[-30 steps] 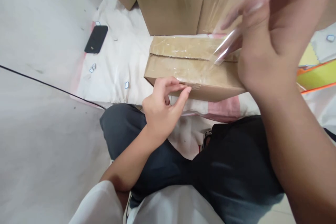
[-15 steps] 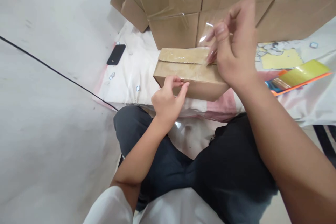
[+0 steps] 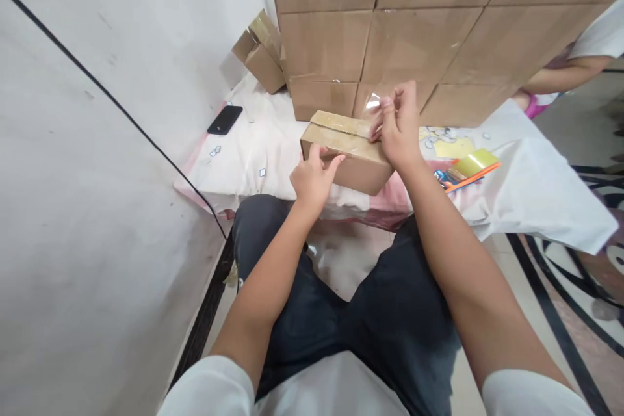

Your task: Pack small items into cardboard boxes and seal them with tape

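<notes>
A closed cardboard box (image 3: 358, 173) sits near the front edge of the cloth-covered surface. Along its top flap lies clear, shiny tape. My left hand (image 3: 312, 177) touches the box's front upper edge at its left part, with thumb and index finger apart. Over the right end of the box, my right hand (image 3: 400, 127) pinches a strip of clear tape (image 3: 373, 103) between thumb and fingers. The strip stands up from the box top, and its lower end is partly hidden by my fingers.
Behind the box rises a wall of stacked, taped cartons (image 3: 326, 45). A small open carton (image 3: 266, 68) and a black phone (image 3: 225, 119) lie to the left. An orange-edged tool with a yellow-green part (image 3: 475, 166) lies right. Another person's arm (image 3: 560, 78) shows at far right.
The view has pulled back and turned right, showing more cartons and another person's arm. My left thumb and index finger have spread apart. My right hand still holds the tape, lower now.
</notes>
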Motion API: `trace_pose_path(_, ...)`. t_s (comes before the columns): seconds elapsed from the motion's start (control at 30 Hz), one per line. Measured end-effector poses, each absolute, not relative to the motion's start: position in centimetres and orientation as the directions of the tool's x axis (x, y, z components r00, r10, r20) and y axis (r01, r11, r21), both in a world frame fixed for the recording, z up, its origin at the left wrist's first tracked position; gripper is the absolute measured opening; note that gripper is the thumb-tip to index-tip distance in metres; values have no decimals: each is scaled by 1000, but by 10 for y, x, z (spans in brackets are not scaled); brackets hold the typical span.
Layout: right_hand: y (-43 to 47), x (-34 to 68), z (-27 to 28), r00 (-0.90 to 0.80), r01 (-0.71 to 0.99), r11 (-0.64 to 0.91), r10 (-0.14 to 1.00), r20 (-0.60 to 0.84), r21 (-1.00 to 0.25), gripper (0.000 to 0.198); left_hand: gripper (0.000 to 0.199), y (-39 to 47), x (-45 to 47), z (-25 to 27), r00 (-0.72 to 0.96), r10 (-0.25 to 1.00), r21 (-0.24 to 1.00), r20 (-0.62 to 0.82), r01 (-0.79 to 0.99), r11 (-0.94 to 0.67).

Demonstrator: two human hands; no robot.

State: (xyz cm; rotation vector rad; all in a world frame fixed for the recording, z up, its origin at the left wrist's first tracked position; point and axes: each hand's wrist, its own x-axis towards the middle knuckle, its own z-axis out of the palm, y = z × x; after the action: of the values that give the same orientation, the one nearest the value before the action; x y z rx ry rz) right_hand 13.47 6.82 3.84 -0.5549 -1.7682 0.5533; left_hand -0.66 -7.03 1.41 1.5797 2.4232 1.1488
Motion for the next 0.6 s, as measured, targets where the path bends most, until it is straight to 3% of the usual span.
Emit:
trace_pose_path(0.13,67,136,40,-230,164,720,693,683,-675,46,47,-68,-16,11,-478,808,627,345,757,181)
trace_pose_path(0.33,55,138,51,-234,245,592,805,546,-768,56,51,-57,-33,10,-345,706,477,619,879,11)
trace_pose_path(0.47,51,138,56,-224,241,556,829,512,-795,57,55,-49,-40,5,-290,765,527,575,846,-76)
trace_pose_path(0.6,49,138,60,-216,237,515,855,472,-824,52,78,-46,-41,-1,-221,807,519,547,846,-120)
